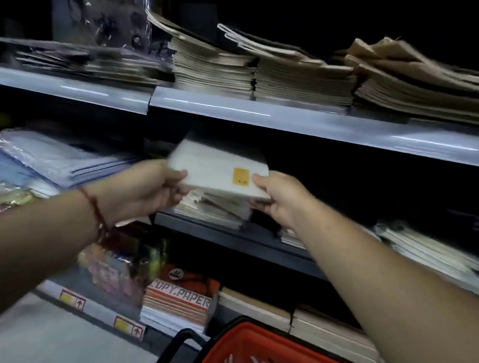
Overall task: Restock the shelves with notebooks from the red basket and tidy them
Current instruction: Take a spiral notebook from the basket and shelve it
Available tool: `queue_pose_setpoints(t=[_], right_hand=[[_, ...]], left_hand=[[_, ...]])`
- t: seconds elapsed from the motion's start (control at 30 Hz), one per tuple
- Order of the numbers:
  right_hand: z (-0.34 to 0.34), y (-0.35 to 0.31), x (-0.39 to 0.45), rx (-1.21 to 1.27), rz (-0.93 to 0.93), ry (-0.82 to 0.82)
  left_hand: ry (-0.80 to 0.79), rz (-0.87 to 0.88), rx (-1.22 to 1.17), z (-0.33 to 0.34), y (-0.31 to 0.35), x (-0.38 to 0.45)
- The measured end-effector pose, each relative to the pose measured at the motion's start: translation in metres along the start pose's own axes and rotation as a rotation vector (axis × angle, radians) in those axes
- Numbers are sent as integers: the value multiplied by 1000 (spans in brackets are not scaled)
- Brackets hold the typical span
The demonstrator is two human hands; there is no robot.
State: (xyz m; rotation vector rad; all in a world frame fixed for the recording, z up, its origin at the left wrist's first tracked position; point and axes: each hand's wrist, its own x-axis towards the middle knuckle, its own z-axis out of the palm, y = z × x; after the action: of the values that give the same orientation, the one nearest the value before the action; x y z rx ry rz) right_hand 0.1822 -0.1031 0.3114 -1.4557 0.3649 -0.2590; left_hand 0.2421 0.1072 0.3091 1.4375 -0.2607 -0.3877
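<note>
- Shelving unit: middle shelf (pixel 230 237) is the target; top shelf (pixel 290 116) above carries stacks of brown-covered books; lower shelf has a copy paper pack (pixel 178 302).
- Red basket (pixel 255 352) at bottom centre on the floor, below and nearer the person than the shelf; contents not readable.
- Existing pile of notebooks (pixel 212 207) on the middle shelf, messy, edges fanned, directly under the held bundle.
- Held notebook bundle (pixel 219 169), white, yellow sticker near its right end, blurred. Long axis runs left-right, roughly along the shelf edge, slightly tilted. Hovers just above the pile; touching or not, cannot tell.
- Left hand (pixel 150 188) clamps the bundle's left end, thumb on top, fingers curled beneath.
- Right hand (pixel 276 196) pinches the right end, thumb on top by the sticker, fingers under.
- Both arms reach forward and up; hands about equally near the pile.
- Likely next: lower the bundle straight down and back, then square the edges.
</note>
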Motion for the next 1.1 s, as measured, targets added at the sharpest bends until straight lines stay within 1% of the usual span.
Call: queue_pose_setpoints(t=[0.1,0.17,0.23,0.3,0.37,0.4,0.53,0.57,0.63,0.77,0.83,0.9,0.93,1.0,1.03,1.1], right_hand=[[8,-16,40,-147,-13,136],[15,-19,59,-199,-27,180],[20,-13,69,-293,-46,162],[20,4,79,-571,-145,104],[20,20,81,-873,-244,57],[19,25,80,-930,-273,45],[12,29,77,-904,-345,6],[11,29,74,-914,-353,-1],[10,29,70,-916,-358,-10],[6,30,57,-901,-385,16],[-1,35,43,-924,-426,37],[-11,43,20,-981,-514,46],[-17,50,7,-1032,-581,37],[-34,72,-19,-1166,-693,-26],[-44,87,-30,-1246,-714,-81],[-67,127,-51,-1383,-642,-209]], left_hand=[[73,0,40,3,21,46],[135,-4,81,5,26,68],[245,62,237,-1,22,86],[342,205,472,-12,12,102],[393,308,628,-23,3,110],[404,328,692,-27,0,111],[388,372,1010,-32,-6,104],[378,378,1041,-32,-8,102],[386,367,1032,-32,-13,96],[484,365,836,-29,-25,72],[492,381,835,-22,-35,49],[446,445,937,-17,-50,25],[393,468,1011,-14,-61,13],[230,469,1157,-3,-88,-9],[136,457,1220,3,-106,-17],[-53,418,1335,20,-147,-32]])
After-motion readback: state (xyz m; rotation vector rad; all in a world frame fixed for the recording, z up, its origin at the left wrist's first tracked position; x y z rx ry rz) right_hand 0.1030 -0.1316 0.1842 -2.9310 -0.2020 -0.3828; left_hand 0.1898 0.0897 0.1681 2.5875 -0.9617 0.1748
